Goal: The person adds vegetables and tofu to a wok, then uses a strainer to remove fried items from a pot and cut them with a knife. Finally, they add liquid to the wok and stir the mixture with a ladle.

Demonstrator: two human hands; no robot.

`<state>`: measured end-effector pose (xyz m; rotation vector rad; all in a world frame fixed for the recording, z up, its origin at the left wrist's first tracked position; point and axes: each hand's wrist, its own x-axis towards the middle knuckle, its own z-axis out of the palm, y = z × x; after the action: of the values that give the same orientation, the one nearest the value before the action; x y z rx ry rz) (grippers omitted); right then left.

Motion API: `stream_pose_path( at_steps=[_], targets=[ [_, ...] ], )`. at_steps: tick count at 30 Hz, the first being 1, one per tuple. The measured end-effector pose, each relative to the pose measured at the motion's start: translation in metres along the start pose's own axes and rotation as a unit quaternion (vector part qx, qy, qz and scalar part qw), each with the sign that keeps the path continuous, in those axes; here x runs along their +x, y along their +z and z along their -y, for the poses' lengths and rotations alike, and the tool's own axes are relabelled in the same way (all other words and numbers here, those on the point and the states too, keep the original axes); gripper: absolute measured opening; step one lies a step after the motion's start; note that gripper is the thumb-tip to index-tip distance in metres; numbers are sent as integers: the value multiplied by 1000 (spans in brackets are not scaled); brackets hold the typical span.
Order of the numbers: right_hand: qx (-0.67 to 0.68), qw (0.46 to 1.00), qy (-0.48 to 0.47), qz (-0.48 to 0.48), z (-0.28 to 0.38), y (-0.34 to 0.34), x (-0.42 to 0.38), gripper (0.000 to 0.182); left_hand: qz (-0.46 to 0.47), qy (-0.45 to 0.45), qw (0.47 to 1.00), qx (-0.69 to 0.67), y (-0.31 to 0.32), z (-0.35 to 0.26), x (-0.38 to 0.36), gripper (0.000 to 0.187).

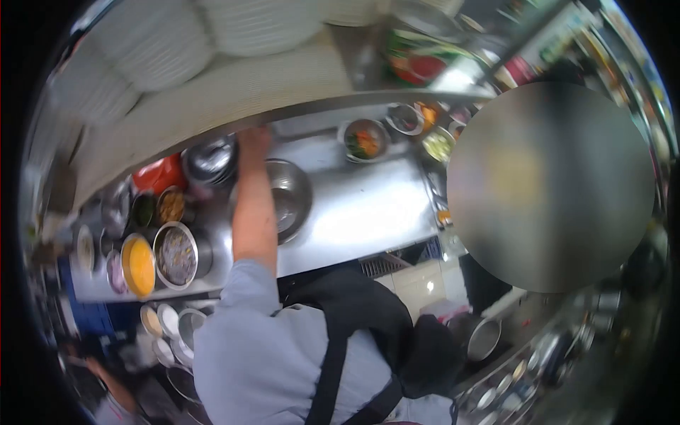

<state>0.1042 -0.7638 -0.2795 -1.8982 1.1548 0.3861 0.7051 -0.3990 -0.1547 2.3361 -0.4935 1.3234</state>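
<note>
My left hand (256,137) is stretched far forward, under the edge of the upper shelf (297,105). It is beside a stack of shiny metal bowls (210,157), and its fingers are blurred and partly hidden, so any hold is unclear. Below, my forearm passes over the left part of a wide metal bowl (299,191) on the steel counter (354,212). A smaller bowl with orange and green food (363,142) stands farther right. My right hand is not in view.
At the left stand a pot of yellow liquid (138,265), a pot of dark mixed food (177,255) and a red container (160,175). Stacked white dishes (262,25) line the upper shelf. Another person's arm (110,382) shows at lower left. A grey blurred disc covers the right.
</note>
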Motion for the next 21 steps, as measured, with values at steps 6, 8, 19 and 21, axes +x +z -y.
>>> stream_pose_path(
  at_steps=[6,8,19,21],
  targets=[
    [156,957,189,-154,-146,56,-132,30,195,-34,959,-201,36,50,9,35],
    [159,963,146,-162,-157,55,-146,28,114,123,969,-182,59,66,19,32],
    [439,807,347,-190,-121,137,-269,26,486,-323,522,-622,-139,-292,-23,9],
    [458,788,366,-188,-131,162,-287,28,581,-253,444,-633,-174,-348,-54,8]
  ],
)
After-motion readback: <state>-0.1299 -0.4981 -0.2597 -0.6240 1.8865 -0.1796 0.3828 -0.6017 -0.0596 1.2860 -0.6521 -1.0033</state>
